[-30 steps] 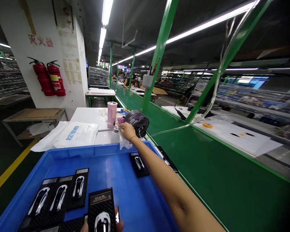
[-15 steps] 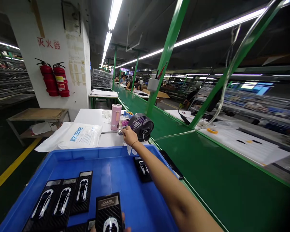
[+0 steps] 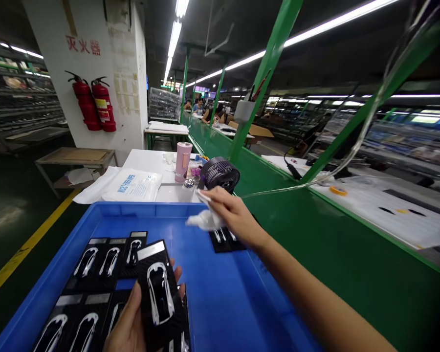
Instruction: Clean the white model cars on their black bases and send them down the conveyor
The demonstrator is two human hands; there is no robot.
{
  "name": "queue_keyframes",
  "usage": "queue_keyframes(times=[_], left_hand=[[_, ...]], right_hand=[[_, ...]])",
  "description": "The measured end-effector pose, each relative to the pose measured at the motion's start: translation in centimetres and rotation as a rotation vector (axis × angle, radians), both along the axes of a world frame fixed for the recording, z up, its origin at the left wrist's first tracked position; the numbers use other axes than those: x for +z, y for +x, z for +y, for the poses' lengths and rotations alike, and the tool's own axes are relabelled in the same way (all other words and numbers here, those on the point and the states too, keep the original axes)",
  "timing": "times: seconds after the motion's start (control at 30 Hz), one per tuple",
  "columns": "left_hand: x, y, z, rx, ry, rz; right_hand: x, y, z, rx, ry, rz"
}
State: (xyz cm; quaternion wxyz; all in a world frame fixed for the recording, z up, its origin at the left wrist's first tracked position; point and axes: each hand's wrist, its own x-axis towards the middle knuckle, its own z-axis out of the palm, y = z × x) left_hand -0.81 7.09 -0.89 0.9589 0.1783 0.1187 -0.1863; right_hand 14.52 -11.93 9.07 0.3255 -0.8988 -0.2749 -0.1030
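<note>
My left hand [image 3: 130, 322] grips a black plaque with a white model car [image 3: 157, 291], held tilted above the near end of a blue tray [image 3: 51, 283]. My right hand [image 3: 231, 215] is closed on a crumpled white cloth [image 3: 204, 221] over the tray's far right corner, just above another black car plaque [image 3: 223, 240] lying there. Several more car plaques [image 3: 110, 256] lie side by side on the tray's left part.
Beyond the tray on a white table stand a small black fan [image 3: 220, 173], a pink cup [image 3: 182, 161] and a white bag of wipes [image 3: 134, 185]. A green conveyor bench [image 3: 315, 234] runs along the right. Red fire extinguishers [image 3: 95, 105] hang on a pillar.
My right hand has pulled back from the small jar by the fan to the tray corner, carrying the white cloth. My left hand has lifted the car plaque higher into view.
</note>
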Motion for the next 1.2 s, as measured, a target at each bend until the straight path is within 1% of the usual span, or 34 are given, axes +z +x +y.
queue_keyframes(times=[0.03, 0.07, 0.1, 0.17, 0.2, 0.27, 0.4, 0.47, 0.53, 0.6, 0.67, 0.73, 0.83, 0.9, 0.97, 1.0, 1.03, 1.13, 1.2], left_hand=[[0.2, -0.1, -0.3, 0.012, 0.020, -0.001], [0.3, -0.2, -0.7, 0.027, 0.052, 0.016], [0.5, -0.3, -1.2, 0.046, 0.089, 0.038], [0.7, -0.6, -2.2, 0.086, 0.166, 0.078], [0.8, -0.8, -2.7, 0.105, 0.207, 0.095], [0.9, -1.2, -3.7, 0.132, 0.291, 0.129], [2.1, -1.8, -5.5, 0.181, 0.410, 0.184], [2.8, -1.9, -6.2, 0.198, 0.444, 0.195], [3.2, -2.0, -6.6, 0.201, 0.457, 0.196], [3.2, -2.0, -6.9, 0.187, 0.436, 0.173], [3.0, -2.0, -7.1, 0.166, 0.408, 0.141], [2.9, -2.0, -7.3, 0.155, 0.385, 0.130], [2.8, -2.0, -7.6, 0.165, 0.368, 0.171], [2.8, -1.9, -7.7, 0.166, 0.361, 0.168], [2.5, -1.8, -7.5, 0.154, 0.360, 0.118], [2.4, -1.8, -7.3, 0.147, 0.362, 0.089], [2.2, -1.8, -7.2, 0.144, 0.369, 0.065], [1.9, -1.7, -6.9, 0.139, 0.395, 0.068], [1.9, -1.6, -6.9, 0.130, 0.394, 0.080]], right_hand=[[-0.2, -2.5, -0.6, 0.078, 0.034, 0.007], [-0.5, -4.8, -1.2, 0.207, 0.135, -0.013], [-0.9, -6.9, -1.7, 0.275, 0.180, 0.001], [-1.7, -10.0, -2.2, 0.323, 0.211, 0.039], [-2.1, -11.0, -2.4, 0.328, 0.211, 0.058], [-2.8, -12.2, -2.4, 0.337, 0.216, 0.065], [-3.8, -12.8, -2.2, 0.356, 0.202, 0.014], [-4.1, -13.2, -2.2, 0.325, 0.134, -0.021], [-4.2, -13.6, -2.5, 0.302, 0.046, -0.050], [-4.4, -13.9, -3.0, 0.328, -0.026, -0.052], [-4.5, -14.0, -3.6, 0.359, -0.057, -0.053], [-4.7, -13.9, -4.0, 0.322, -0.033, -0.091], [-4.7, -13.7, -3.9, 0.232, -0.011, -0.165], [-4.5, -13.7, -3.8, 0.255, -0.063, -0.168], [-4.4, -13.8, -4.0, 0.315, -0.090, -0.145], [-4.4, -13.9, -4.2, 0.336, -0.065, -0.123], [-4.4, -13.9, -4.4, 0.341, -0.008, -0.099], [-4.8, -13.8, -5.2, 0.260, 0.251, 0.002], [-5.1, -13.9, -5.3, 0.219, 0.366, 0.072]])
